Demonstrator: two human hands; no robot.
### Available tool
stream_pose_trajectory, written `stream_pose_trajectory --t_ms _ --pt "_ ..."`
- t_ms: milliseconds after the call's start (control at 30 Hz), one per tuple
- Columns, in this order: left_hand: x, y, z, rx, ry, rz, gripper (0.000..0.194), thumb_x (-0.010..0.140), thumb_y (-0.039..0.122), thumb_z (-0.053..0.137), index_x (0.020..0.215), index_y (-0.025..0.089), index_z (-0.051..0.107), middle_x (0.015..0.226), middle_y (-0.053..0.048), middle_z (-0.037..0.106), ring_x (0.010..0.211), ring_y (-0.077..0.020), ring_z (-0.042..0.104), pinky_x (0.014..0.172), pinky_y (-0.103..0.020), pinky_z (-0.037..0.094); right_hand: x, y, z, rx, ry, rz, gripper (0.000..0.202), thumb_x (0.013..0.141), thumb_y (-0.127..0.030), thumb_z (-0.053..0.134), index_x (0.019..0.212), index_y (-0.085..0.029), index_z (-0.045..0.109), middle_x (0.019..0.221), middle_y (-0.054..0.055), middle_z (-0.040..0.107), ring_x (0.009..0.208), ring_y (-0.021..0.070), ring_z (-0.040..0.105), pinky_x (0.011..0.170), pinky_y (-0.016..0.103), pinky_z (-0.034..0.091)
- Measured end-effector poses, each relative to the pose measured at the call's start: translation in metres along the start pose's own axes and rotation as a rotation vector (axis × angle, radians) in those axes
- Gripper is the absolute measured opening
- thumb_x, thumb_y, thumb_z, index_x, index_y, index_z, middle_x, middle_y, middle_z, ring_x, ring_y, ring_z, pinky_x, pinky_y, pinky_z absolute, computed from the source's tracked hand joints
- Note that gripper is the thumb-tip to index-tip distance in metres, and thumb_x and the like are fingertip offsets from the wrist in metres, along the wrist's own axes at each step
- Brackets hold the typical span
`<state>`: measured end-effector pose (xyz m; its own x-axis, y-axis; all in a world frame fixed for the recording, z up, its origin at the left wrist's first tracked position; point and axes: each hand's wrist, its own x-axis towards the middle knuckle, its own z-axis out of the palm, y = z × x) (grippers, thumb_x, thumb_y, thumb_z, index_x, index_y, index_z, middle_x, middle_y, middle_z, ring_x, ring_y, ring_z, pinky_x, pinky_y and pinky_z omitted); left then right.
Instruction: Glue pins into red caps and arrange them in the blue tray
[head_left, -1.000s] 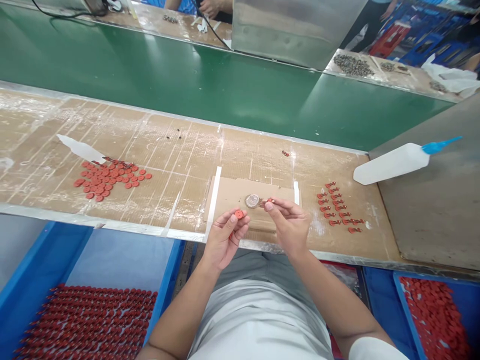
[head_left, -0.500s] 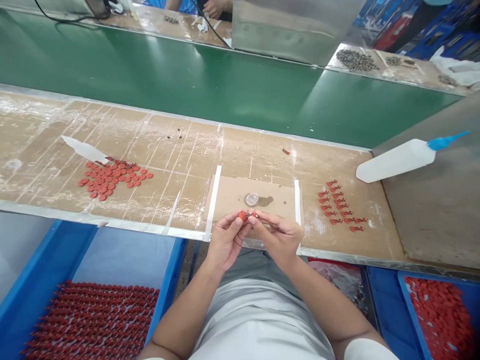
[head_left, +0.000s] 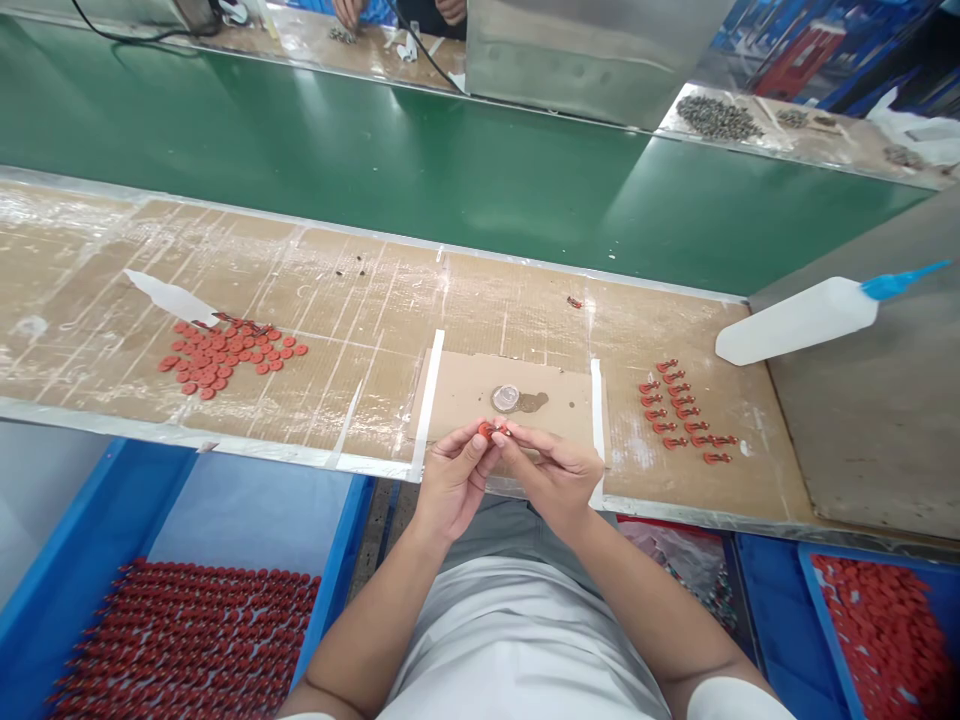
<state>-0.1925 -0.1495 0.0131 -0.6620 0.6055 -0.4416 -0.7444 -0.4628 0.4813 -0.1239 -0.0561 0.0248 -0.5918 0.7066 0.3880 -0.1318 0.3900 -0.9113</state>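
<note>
Nearby, red discs (head_left: 219, 343), white bottle (head_left: 799, 322), green surface (head_left: 337, 150)

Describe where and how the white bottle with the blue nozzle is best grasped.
Likely mid-body on the white bottle, coming from its left: the body is broad, the blue nozzle is thin, and the metal panel stands on its right.

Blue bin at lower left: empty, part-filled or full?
Part-filled, as far as shows: rows of red parts lie across the lower stretch of the blue bin, bare pale lining above them. The frame cuts off the rest.
</note>
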Motion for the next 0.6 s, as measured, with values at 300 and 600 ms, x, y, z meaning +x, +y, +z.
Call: stream_pose_trajectory --t_ms 300,600 --pt "0.001 -0.0001 -0.0039 -0.005 -0.016 0.012 0.021 0.065 0.018 0.079 0.085 0.018 0.074 0.091 -0.004 0.075 0.087 -0.0142 0.07 0.079 -0.021 0.057 -0.0017 0.0017 0.0029 0.029 -0.026 -0.016 0.033 0.07 -0.013 0.075 0.097 -0.032 0.072 0.095 -0.002 0.074 0.083 0.0209 0.072 0.075 0.033 0.064" --pt "0.0013 0.0001 -0.003 0.051 -0.005 0.054 0.022 0.062 0.019 0.081 0.083 0.018 0.075 0.089 -0.006 0.075 0.087 -0.0164 0.07 0.08 -0.024 0.057 -0.0017 0.0012 0.0032 0.044 -0.026 -0.003 0.03 0.071 -0.014 0.075 0.096 -0.031 0.072 0.096 -0.002 0.074 0.083 0.0212 0.072 0.075 0.034 0.064"
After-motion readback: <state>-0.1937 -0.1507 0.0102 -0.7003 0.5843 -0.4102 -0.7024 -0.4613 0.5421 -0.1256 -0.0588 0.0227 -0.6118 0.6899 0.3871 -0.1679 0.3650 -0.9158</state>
